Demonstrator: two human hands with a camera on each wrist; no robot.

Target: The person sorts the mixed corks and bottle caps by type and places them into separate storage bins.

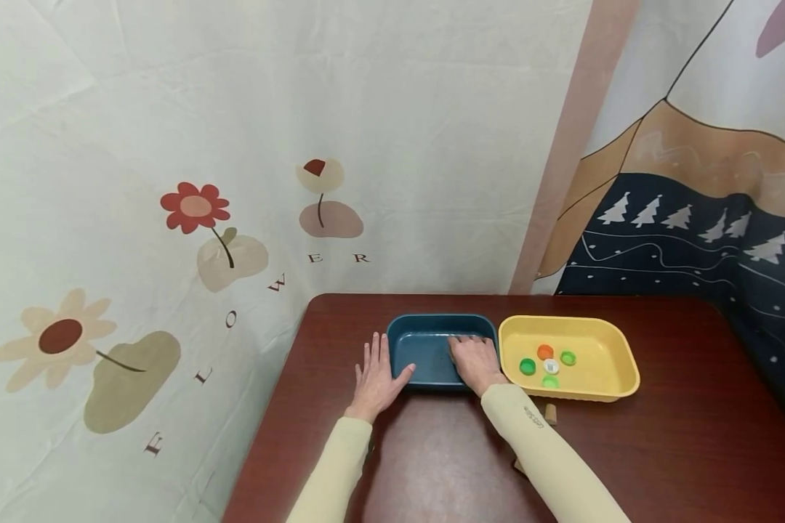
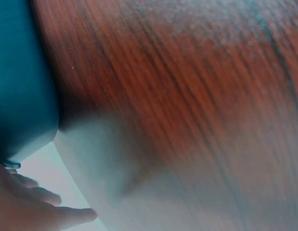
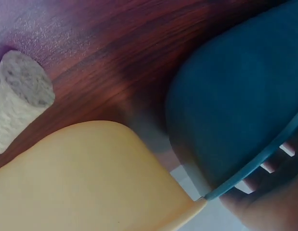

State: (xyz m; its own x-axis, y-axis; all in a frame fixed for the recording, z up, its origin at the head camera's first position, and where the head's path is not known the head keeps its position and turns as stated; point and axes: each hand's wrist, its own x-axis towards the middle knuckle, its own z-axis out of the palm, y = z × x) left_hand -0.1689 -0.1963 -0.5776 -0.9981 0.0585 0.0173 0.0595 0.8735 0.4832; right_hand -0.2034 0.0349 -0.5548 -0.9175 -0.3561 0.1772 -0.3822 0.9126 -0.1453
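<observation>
A dark blue tray [image 1: 425,319] lies on the table between both hands. My left hand [image 1: 376,381] is at its left rim, fingers straight and spread, thumb reaching over the near corner. The left wrist view shows that hand's fingers [image 2: 40,197] beside the blue wall. Over the right part of the blue tray, my right hand [image 1: 476,363] reaches down inside with its fingertips low. From the right wrist view, its fingers [image 3: 252,180] show spaced apart behind the blue rim. I cannot tell whether they hold anything, as the hand hides what is beneath.
Touching the blue tray's right side is a yellow tray [image 1: 602,356] holding several round caps, among them an orange cap [image 1: 545,352] and a white cap [image 1: 551,367]. A cork [image 1: 550,414] stands in front of it. Another tan piece [image 1: 520,467] is partly under the right sleeve.
</observation>
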